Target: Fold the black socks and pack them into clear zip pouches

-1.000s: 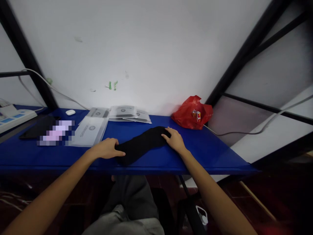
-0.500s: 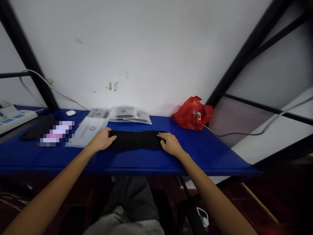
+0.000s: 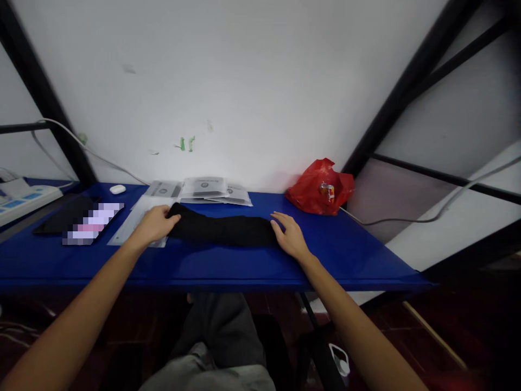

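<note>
A long black cloth (image 3: 223, 231) lies across the blue table (image 3: 228, 266) in front of me. My left hand (image 3: 156, 224) pinches its left end, which is raised a little over a clear plastic packet (image 3: 130, 224). At the right end of the cloth, my right hand (image 3: 290, 234) rests with its fingers apart, thumb and palm edge beside the fabric.
Behind the cloth, several flat packets (image 3: 204, 187) lie against the wall. A red plastic bag (image 3: 321, 187) sits at the back right. On the left are a lit phone (image 3: 93, 224), a black tablet (image 3: 65, 214), a white case (image 3: 118, 189) and a power strip (image 3: 28, 198).
My left hand has moved left, drawing the cloth's left end over the packet. My right hand has shifted slightly right, and its fingers have come off the top of the cloth.
</note>
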### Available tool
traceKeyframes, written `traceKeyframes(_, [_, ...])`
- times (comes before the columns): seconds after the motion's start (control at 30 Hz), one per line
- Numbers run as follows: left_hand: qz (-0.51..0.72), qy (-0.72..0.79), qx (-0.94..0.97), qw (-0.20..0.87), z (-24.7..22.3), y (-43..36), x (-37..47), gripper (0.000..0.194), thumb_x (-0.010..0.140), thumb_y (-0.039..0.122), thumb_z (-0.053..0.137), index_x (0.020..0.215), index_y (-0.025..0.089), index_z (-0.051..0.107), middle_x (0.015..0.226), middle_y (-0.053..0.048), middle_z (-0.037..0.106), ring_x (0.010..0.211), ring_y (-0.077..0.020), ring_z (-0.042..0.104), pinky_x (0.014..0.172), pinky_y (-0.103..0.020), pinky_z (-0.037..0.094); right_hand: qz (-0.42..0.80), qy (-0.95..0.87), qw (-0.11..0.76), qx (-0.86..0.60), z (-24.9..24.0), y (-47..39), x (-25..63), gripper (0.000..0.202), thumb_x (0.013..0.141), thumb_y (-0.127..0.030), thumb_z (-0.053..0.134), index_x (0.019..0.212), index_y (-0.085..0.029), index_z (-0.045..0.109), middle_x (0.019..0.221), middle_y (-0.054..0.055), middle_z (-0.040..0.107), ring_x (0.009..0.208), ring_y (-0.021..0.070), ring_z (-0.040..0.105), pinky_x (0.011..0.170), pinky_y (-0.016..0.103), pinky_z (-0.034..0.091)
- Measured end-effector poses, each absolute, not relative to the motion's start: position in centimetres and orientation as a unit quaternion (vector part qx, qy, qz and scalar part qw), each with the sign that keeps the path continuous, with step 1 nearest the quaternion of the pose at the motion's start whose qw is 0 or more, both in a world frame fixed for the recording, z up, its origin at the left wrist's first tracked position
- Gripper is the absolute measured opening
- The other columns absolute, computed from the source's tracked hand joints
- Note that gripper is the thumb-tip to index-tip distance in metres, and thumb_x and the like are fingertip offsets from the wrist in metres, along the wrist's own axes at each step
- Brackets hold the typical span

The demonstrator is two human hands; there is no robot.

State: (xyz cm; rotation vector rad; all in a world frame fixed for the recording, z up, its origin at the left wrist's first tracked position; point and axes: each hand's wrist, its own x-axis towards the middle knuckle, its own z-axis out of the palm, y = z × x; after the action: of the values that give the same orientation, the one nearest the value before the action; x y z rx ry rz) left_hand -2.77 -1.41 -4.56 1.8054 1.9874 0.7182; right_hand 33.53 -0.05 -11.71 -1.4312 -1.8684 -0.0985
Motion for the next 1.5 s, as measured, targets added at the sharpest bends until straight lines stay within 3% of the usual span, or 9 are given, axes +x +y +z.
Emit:
traceKeyframes(0.13, [0.217, 0.750, 0.622, 0.069, -3.0, -0.8, -3.8, 0.030, 0.077, 0.038, 0.052, 0.093, 0.016, 0.065, 0.098, -0.012, 0.069, 0.098, -0.0289, 0.062, 0.078, -0.033, 0.046, -0.009, -0.741, 0.384, -0.550, -11.9, 0.0, 33.4, 0.038, 0.088, -0.040, 0.044, 0.111, -0.017, 0.063, 0.116, 0.012, 0.064, 0.112, 0.0253, 0.056, 0.099, 0.046, 0.042])
traceKeyframes(0.3, [0.192, 0.751, 0.629, 0.060, -2.8, 0.2, -3.5, 0.036, 0.075, 0.041, 0.053, 0.099, 0.017, 0.065, 0.100, -0.013, 0.068, 0.097, -0.0311, 0.062, 0.075, -0.035, 0.047, 0.033, -0.800, 0.335, -0.497, -11.5, -1.1, 32.1, 0.036, 0.088, -0.041, 0.048, 0.115, -0.022, 0.062, 0.124, 0.010, 0.060, 0.118, 0.0236, 0.052, 0.103, 0.045, 0.039])
traceKeyframes(0.47, [0.194, 0.734, 0.645, 0.090, -2.5, 1.1, -2.2, 0.036, 0.073, 0.039, 0.056, 0.097, 0.015, 0.067, 0.099, -0.014, 0.068, 0.095, -0.0302, 0.062, 0.074, -0.034, 0.046, 0.014, -0.842, 0.271, -0.466, -11.5, -1.6, 31.3, 0.032, 0.088, -0.040, 0.049, 0.108, -0.022, 0.067, 0.130, 0.010, 0.056, 0.124, 0.0266, 0.047, 0.105, 0.051, 0.034])
traceKeyframes(0.67, [0.193, 0.705, 0.673, 0.118, -1.2, 1.6, 0.0, 0.028, 0.072, 0.038, 0.058, 0.082, 0.014, 0.069, 0.083, -0.012, 0.069, 0.082, -0.0273, 0.064, 0.067, -0.033, 0.045, 0.007, -0.845, 0.253, -0.472, -11.6, -1.6, 31.2, 0.033, 0.088, -0.039, 0.051, 0.110, -0.021, 0.066, 0.128, 0.012, 0.057, 0.124, 0.0274, 0.047, 0.105, 0.051, 0.035])
traceKeyframes(0.87, [0.252, 0.594, 0.716, 0.264, -3.0, 0.7, 2.7, 0.043, 0.081, 0.044, 0.051, 0.112, 0.014, 0.059, 0.091, -0.009, 0.069, 0.080, -0.0202, 0.064, 0.069, -0.030, 0.049, 0.004, -0.843, 0.251, -0.476, -11.8, -1.5, 31.3, 0.036, 0.088, -0.040, 0.050, 0.113, -0.019, 0.065, 0.126, 0.012, 0.058, 0.123, 0.0278, 0.048, 0.104, 0.050, 0.036])
traceKeyframes(1.07, [0.235, 0.499, 0.828, 0.101, -8.2, -1.2, 4.2, 0.034, 0.084, 0.032, 0.047, 0.111, 0.017, 0.060, 0.111, -0.009, 0.060, 0.105, -0.0232, 0.055, 0.092, -0.036, 0.044, -0.004, -0.845, 0.242, -0.477, -11.7, -1.5, 31.3, 0.035, 0.087, -0.039, 0.051, 0.112, -0.019, 0.065, 0.126, 0.012, 0.059, 0.123, 0.0278, 0.048, 0.104, 0.049, 0.036])
traceKeyframes(1.3, [0.330, 0.506, 0.794, 0.062, -8.3, -2.0, 3.3, 0.030, 0.090, 0.031, 0.039, 0.108, 0.019, 0.060, 0.107, -0.006, 0.061, 0.103, -0.0214, 0.055, 0.093, -0.037, 0.043, -0.025, -0.843, 0.283, -0.456, -10.3, -2.1, 28.2, 0.039, 0.089, -0.037, 0.048, 0.123, -0.022, 0.057, 0.133, 0.011, 0.052, 0.124, 0.0257, 0.046, 0.104, 0.050, 0.036])
traceKeyframes(1.5, [0.324, 0.573, 0.752, 0.037, -9.1, -1.5, 1.8, 0.026, 0.086, 0.023, 0.041, 0.102, 0.017, 0.060, 0.099, -0.008, 0.062, 0.096, -0.0224, 0.057, 0.089, -0.038, 0.045, -0.016, -0.885, 0.252, -0.391, -8.3, -1.1, 22.6, 0.039, 0.092, -0.032, 0.040, 0.126, -0.019, 0.055, 0.139, 0.012, 0.046, 0.130, 0.0237, 0.039, 0.107, 0.048, 0.031])
